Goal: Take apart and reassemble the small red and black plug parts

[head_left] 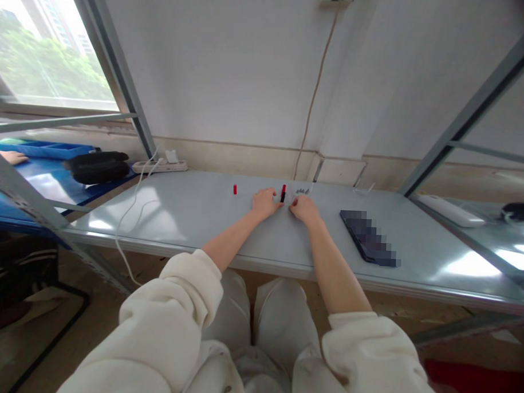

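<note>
My left hand (pixel 265 203) rests on the grey table with bent fingers, its thumb at the foot of a small red and black tube (pixel 283 194). The tube looks like a lipstick and stands about upright; the fingers partly hide its lower end. Just right of it, my right hand (pixel 305 210) has thumb and forefinger pinched together, and what is between them is too small to make out. Beyond the right fingers lie several small dark pieces (pixel 303 191), apparently in a clear tray. A short red cylinder (pixel 235 189) stands apart to the left.
A dark phone (pixel 368 237) lies right of my right arm. A clear plastic piece (pixel 364 188) is near the wall. At the back left sit a power strip (pixel 160 166) and a white cable (pixel 135 198). Another person's hand (pixel 13 157) shows at the blue table, far left.
</note>
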Demonstrator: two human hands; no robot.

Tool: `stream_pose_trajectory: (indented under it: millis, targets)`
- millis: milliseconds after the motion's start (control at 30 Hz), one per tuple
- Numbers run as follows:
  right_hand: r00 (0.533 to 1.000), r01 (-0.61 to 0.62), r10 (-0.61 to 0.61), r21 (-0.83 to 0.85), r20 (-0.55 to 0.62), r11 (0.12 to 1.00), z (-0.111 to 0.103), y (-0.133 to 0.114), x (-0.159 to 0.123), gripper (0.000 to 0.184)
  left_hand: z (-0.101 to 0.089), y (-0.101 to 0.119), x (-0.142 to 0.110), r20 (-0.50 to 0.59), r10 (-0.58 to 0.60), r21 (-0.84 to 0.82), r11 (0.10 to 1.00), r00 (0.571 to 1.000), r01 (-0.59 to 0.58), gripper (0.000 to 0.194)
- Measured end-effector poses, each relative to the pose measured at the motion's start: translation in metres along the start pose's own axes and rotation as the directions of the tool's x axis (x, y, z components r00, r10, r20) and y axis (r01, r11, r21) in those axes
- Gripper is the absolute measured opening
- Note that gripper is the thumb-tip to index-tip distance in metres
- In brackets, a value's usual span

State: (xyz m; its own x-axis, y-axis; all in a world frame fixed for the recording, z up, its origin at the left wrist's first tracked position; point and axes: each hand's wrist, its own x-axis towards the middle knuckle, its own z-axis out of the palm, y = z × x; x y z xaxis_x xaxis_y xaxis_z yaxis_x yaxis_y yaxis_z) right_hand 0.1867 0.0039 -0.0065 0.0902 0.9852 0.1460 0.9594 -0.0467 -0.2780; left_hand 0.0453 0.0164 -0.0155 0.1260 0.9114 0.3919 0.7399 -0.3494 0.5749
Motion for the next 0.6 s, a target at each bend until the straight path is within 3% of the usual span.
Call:
stream_pose_trajectory:
  millis: [167, 300, 433, 600]
  targets:
    - [1.000, -0.008, 0.008, -0.007, 0.007, 1.000, -0.001, -0.001, -0.001, 0.019, -0.035, -0.011, -0.009, -0.199, 0.087, 0.141, 0.988, 0.976, -0.059, 0.032]
    - [1.000, -0.017, 0.018, -0.015, 0.010, 1.000, -0.002, -0.002, -0.003, 0.020, -0.055, -0.031, -0.016, -0.348, 0.011, 0.208, 0.976, 0.938, 0.065, 0.039]
    - [0.999, -0.033, 0.035, -0.032, 0.037, 0.999, -0.006, -0.003, -0.005, 0.023, -0.056, -0.046, -0.017, -0.405, -0.098, 0.211, 0.957, 0.909, 0.198, 0.044]
    - [0.995, -0.063, 0.069, -0.078, 0.076, 0.995, -0.012, -0.006, -0.010, 0.031, -0.048, -0.059, -0.012, -0.353, -0.166, 0.162, 0.958, 0.921, 0.235, 0.042]
